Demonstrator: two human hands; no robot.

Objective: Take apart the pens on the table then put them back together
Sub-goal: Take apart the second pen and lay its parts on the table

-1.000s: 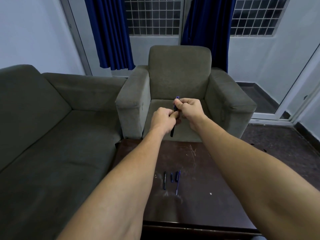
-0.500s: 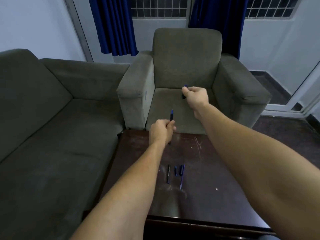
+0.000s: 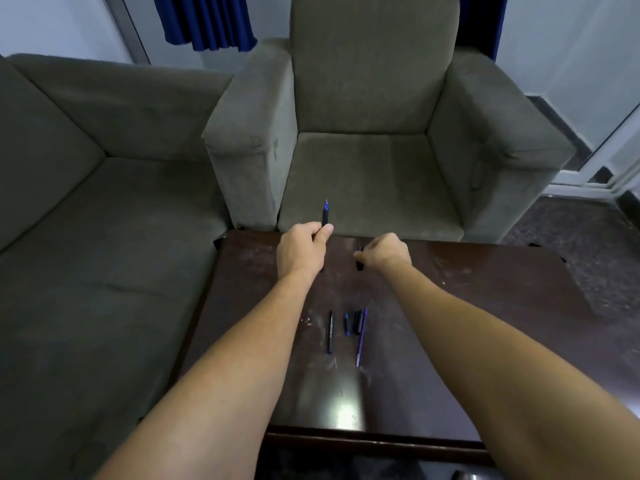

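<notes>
Right hand (image 3: 384,252) has dropped to the tabletop (image 3: 485,306) with the cap (image 3: 359,259) in a closed grip, while at 9 o'clock the left hand (image 3: 301,251) grips the pen body (image 3: 325,214), tip at 12.

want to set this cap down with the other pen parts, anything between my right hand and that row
Nothing visible does. The right hand holds the cap above bare tabletop; the row of pen parts lies nearer you, with open table between.

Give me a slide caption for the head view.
Left hand holds uncapped pen; right hand holds its cap above table.
</notes>
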